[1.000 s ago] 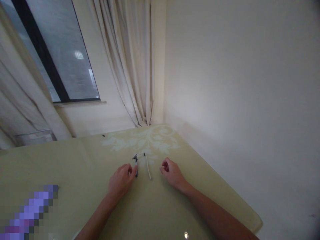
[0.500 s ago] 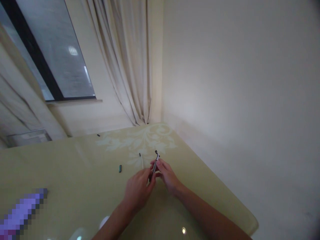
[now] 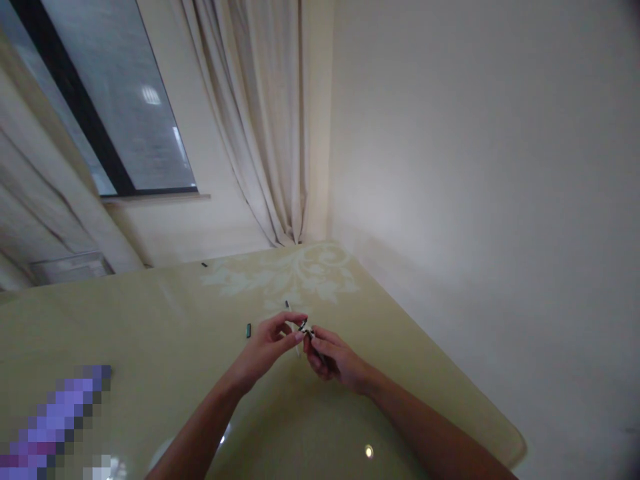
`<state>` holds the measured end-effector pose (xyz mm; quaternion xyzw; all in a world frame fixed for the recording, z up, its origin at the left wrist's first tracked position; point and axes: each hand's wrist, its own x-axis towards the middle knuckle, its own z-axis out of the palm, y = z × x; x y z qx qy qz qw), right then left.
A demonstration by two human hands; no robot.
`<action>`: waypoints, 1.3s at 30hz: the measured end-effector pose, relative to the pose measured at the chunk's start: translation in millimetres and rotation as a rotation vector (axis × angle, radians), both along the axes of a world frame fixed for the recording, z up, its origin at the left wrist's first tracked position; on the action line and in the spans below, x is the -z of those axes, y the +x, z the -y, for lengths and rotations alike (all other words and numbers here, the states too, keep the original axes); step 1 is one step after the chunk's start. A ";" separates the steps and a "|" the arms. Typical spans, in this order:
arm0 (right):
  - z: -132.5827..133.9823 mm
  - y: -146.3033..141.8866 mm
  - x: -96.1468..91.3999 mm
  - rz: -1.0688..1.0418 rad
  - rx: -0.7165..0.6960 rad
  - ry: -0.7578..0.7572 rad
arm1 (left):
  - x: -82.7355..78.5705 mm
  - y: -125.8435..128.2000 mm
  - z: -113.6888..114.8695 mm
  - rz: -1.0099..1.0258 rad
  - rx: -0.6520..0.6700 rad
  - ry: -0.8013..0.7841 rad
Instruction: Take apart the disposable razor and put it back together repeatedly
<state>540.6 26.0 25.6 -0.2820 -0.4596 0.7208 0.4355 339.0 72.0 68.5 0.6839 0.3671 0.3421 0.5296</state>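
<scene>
Both my hands meet over the table around a slim dark-and-silver tool with a narrow head; its exact kind I cannot make out. My left hand pinches the head end between thumb and fingertips. The handle lies in my right hand, its fingers curled round it and hiding most of it. Just behind my left fingers lies a thin white stick with a dark tip, partly covered by them. To the left of that hand rests a small dark rectangular piece.
The pale green table has a leaf pattern at its far corner. Near the far edge lies a tiny dark piece. A blurred-out purple object is at the left. Curtains and a wall border the table.
My left hand has shifted from the tool's lower handle to its head end. The tool has been lowered and tilted, with its handle now inside my right hand. The view has shifted slightly.
</scene>
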 end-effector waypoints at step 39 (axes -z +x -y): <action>-43.9 65.7 -0.3 -0.321 0.582 0.068 | 50.1 135.9 -63.0 -0.558 -0.140 0.408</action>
